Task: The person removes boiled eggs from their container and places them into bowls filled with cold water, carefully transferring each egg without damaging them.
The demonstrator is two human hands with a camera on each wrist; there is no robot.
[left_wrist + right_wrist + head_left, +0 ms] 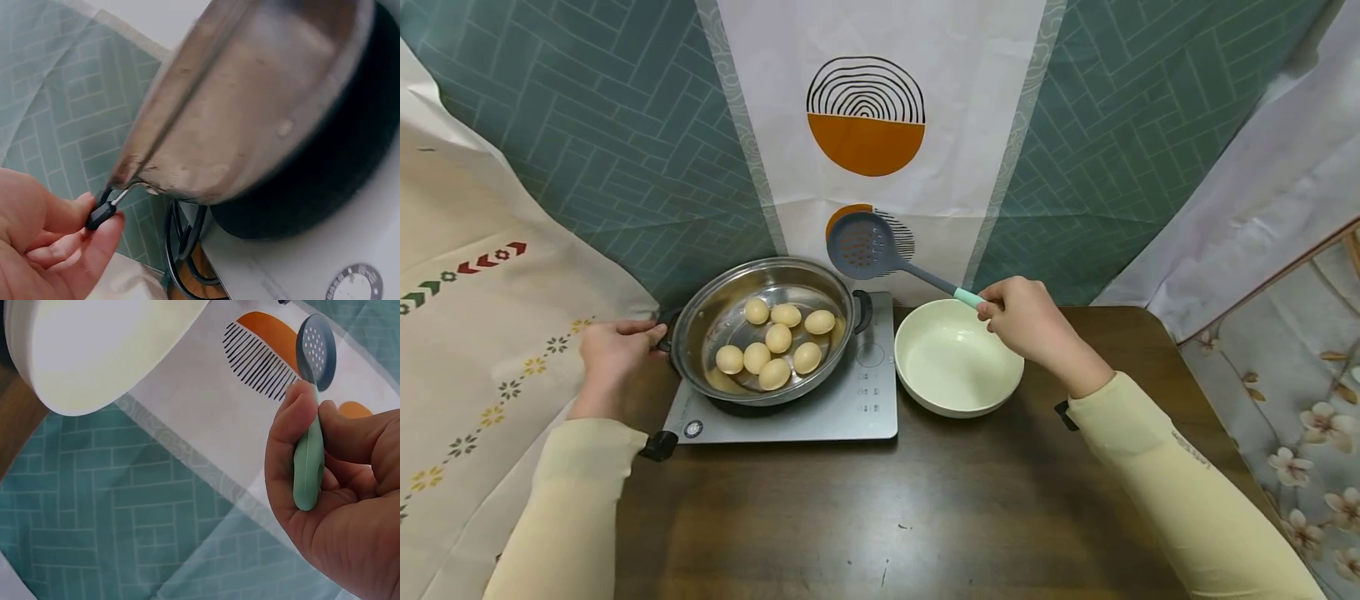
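A wide steel pan (pixel 681 342) stands over the induction cooktop, with several pale brown eggs (pixel 778 338) spread across its bottom. My left hand (pixel 612 354) pinches the pan's black side handle (pixel 100 215) between thumb and fingers. In my right hand (pixel 1026 321) is a slotted skimmer (pixel 859 246) with a grey perforated head and a mint-green handle (pixel 308 469), gripped with curled fingers. The skimmer head is raised beyond the pan's right rim, and no egg shows on it. Below the right hand sits a pale cream bowl (pixel 958 358) with nothing visible inside.
Underneath the pan lies the silver induction cooktop (pixel 865 417), on a dark brown wooden table (pixel 820 517). Black cables (pixel 178 237) hang by the cooktop's edge. A patterned curtain (pixel 647 167) rises close behind, and floral cloth (pixel 1300 433) is at the right.
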